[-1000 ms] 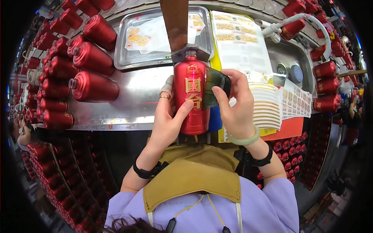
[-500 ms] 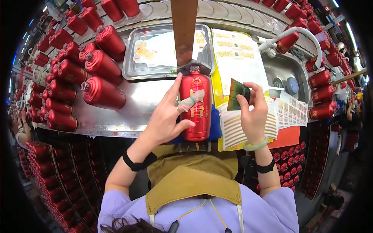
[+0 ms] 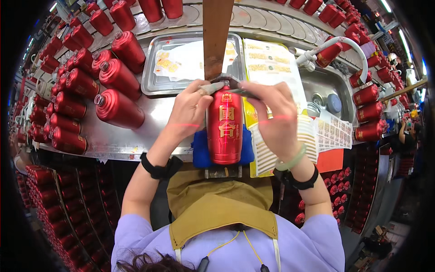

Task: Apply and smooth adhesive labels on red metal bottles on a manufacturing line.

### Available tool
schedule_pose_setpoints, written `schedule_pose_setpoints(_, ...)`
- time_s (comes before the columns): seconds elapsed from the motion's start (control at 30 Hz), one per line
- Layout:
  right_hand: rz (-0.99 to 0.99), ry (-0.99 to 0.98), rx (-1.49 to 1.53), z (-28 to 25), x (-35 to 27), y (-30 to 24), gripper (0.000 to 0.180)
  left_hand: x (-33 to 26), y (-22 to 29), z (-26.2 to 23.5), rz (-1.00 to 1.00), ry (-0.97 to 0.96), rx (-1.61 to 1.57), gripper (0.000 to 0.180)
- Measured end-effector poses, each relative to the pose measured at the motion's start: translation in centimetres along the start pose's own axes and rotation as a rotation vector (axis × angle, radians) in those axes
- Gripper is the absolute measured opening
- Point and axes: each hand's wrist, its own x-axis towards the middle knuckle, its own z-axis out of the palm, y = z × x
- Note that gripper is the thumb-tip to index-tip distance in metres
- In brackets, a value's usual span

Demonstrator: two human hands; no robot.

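Observation:
A glossy red bottle with raised gold lettering lies in front of me on a blue pad, its neck pointing away. My left hand is at the bottle's neck and shoulder, fingers curled against it; one finger wears a pale wrapping. From the other side my right hand grips a dark, flat scraper, seen nearly edge-on at the bottle's shoulder. Part of the scraper is hidden by my fingers, and both hands cover much of the bottle's neck.
Upright on the left stand several red bottles. A metal tray with gold labels lies behind a wooden post. Label sheets and striped strips are on the right, beside a sink with a curved faucet.
My left hand has slid up from the bottle's side to its neck. My right hand has brought the scraper leftward from above the label sheets to the bottle's shoulder.

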Motion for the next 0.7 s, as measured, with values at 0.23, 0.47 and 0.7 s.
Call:
schedule_pose_setpoints(0.23, -0.565, -0.542, 0.195, -0.1, -3.4, -3.1, 0.036, -4.7, 0.0, 0.1, -0.353, 0.381, -0.331, 0.086)
schedule_pose_setpoints(0.47, -0.416, -0.098, -0.241, 2.0, 4.7, 3.8, 0.022, -6.3, 1.9, 0.9, -0.462, 0.344, -0.468, 0.095)
schedule_pose_setpoints(0.7, -0.514, -0.362, 0.222, -1.1, -5.6, -1.1, 0.028, -7.0, 3.5, 2.7, -0.424, 0.286, -0.491, 0.091)
